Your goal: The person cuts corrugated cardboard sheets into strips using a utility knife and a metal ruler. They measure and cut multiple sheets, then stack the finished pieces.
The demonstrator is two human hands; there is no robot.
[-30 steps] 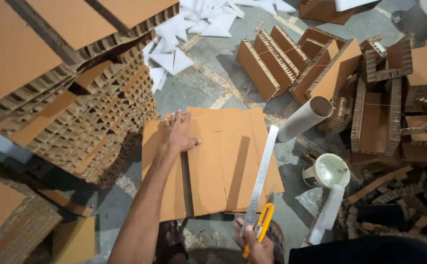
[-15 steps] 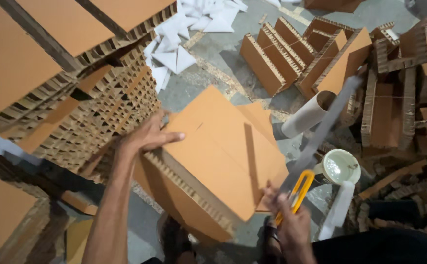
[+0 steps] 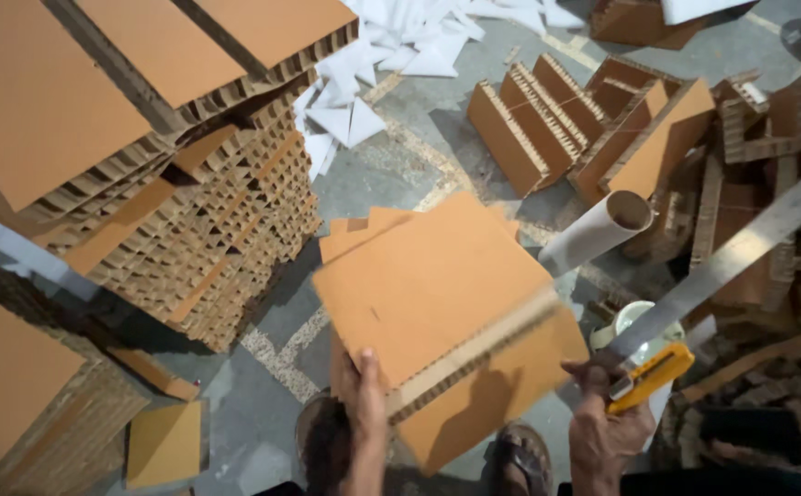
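Half a second ago the left hand (image 3: 366, 397) lay spread on the honeycomb cardboard panel's (image 3: 437, 294) far left edge; now it grips the near edge, thumb on top, lifting the brown panel tilted above the floor (image 3: 400, 156), its cellular edge showing. To the right, the right hand (image 3: 607, 418) has risen, closed around a yellow utility knife (image 3: 650, 375) and long metal ruler (image 3: 731, 262).

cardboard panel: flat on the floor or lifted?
Lifted. The left hand grips the cardboard panel by its near edge, tilted above the floor, casting shadow on another sheet below.
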